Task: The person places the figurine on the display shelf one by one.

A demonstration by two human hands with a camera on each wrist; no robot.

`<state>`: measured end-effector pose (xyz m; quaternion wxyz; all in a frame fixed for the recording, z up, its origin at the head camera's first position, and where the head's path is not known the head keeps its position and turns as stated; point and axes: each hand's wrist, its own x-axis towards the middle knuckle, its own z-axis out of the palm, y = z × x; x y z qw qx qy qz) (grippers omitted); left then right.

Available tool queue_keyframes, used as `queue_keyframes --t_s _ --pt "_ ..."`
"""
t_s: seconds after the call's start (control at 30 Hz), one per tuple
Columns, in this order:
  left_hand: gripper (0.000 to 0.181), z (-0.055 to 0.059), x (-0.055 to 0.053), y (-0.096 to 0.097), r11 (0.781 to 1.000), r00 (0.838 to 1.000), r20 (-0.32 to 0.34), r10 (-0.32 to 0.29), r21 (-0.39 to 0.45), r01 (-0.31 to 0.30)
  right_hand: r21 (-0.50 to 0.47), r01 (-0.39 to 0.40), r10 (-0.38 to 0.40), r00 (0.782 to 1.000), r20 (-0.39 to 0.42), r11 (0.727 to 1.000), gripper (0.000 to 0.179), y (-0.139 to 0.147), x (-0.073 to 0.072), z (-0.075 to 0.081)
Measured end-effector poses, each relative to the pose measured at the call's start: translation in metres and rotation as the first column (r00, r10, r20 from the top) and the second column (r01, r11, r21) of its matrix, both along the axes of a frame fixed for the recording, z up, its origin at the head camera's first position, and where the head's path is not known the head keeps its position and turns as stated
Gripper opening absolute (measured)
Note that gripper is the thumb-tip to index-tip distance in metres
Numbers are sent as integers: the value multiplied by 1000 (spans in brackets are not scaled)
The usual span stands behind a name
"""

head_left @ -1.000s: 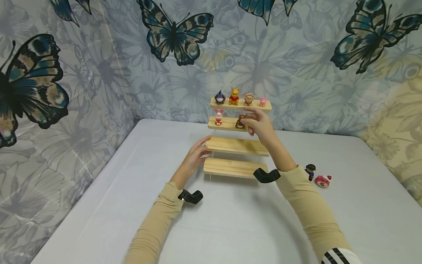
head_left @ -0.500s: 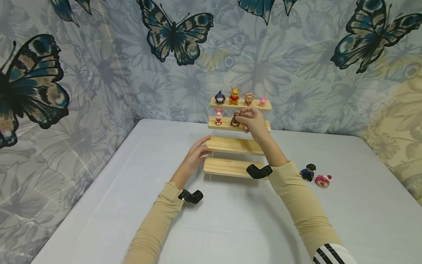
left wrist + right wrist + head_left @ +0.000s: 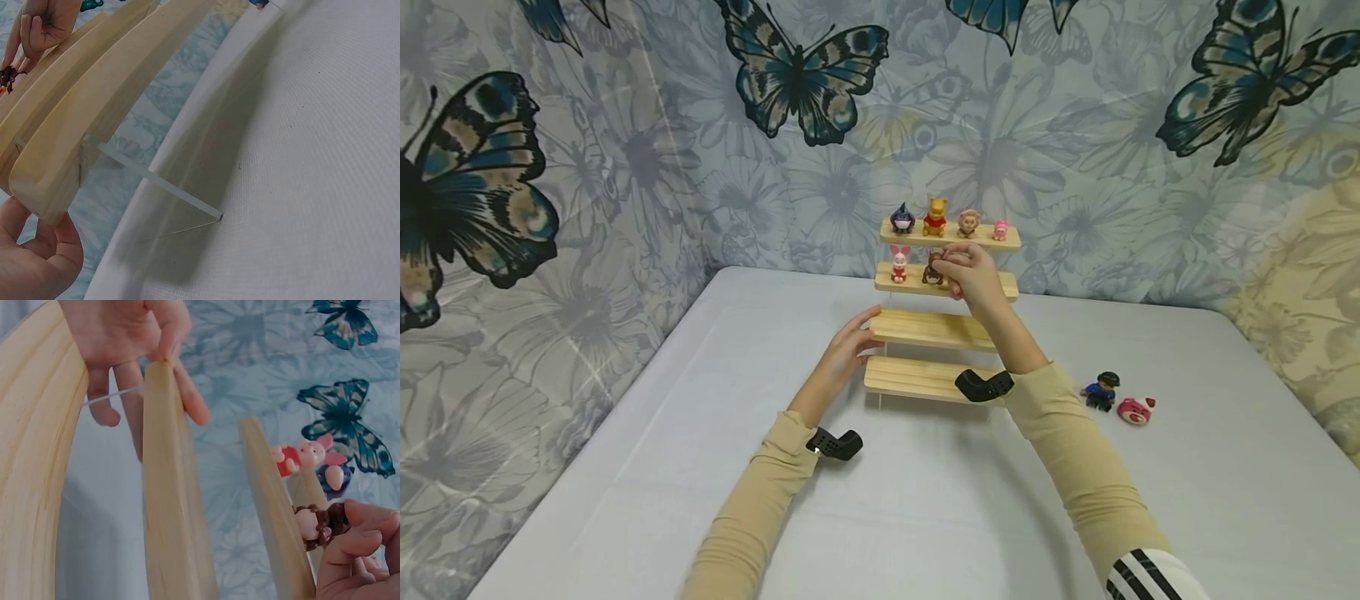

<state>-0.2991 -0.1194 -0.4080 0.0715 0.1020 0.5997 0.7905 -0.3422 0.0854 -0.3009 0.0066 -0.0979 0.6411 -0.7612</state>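
A tiered wooden display shelf (image 3: 936, 329) with clear supports stands on the white table. My right hand (image 3: 972, 277) pinches a small brown animal figurine (image 3: 932, 268) between thumb and forefinger. In the right wrist view the brown figurine (image 3: 310, 526) has its base against the second board from the top. Left of it on that board sits a pink piglet figurine (image 3: 899, 265) in red. My left hand (image 3: 842, 354) grips the left end of the third board, thumb and fingers on either side of it in the right wrist view.
The top board carries a dark donkey figurine (image 3: 902, 218), a yellow bear (image 3: 935, 217) in red, a beige figurine (image 3: 968, 222) and a small pink one (image 3: 1001, 229). Right of the shelf, a blue-clad figure (image 3: 1101, 392) and a pink figurine (image 3: 1135, 411) rest on the table.
My right hand has moved left along the second board with the brown figurine, closer to the piglet. The left hand has kept its place on the shelf.
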Motion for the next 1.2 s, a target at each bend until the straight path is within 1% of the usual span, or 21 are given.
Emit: queue_keyframes --t_s 0.23,0.37,0.5,0.57,0.63,0.77,0.8,0.87,1.03,1.2 --pt "44 1 1 0 1000 1000 8 9 -13 -9 0 -23 23 999 29 1000 36 1 1 1" --pt "43 1 1 0 1000 1000 16 12 -4 -12 4 -8 8 1000 20 1000 36 1 2 -1" --pt "43 1 0 0 1000 1000 17 13 -3 -13 29 14 -15 1000 22 999 28 3 4 -1" --pt "43 1 0 0 1000 1000 14 10 -7 -10 47 12 -14 999 32 999 26 5 5 -1" --pt "43 1 0 0 1000 1000 10 5 -9 -5 69 0 -3 999 43 998 27 8 6 -1" --pt "43 1 0 0 1000 1000 9 -1 -5 1 112 -31 25 998 52 993 36 12 9 -2" --pt "43 1 0 0 1000 1000 10 -5 -4 5 114 -32 26 998 52 993 37 14 10 -3" --pt "44 0 0 0 1000 1000 14 -15 -1 15 122 -12 6 999 47 993 35 18 13 -5" --pt "44 0 1 1 999 999 23 -35 18 35 84 56 -57 998 9 995 23 33 25 -8" --pt "45 1 1 0 1000 1000 20 -16 17 16 14 47 -46 998 -51 999 16 52 37 -8"
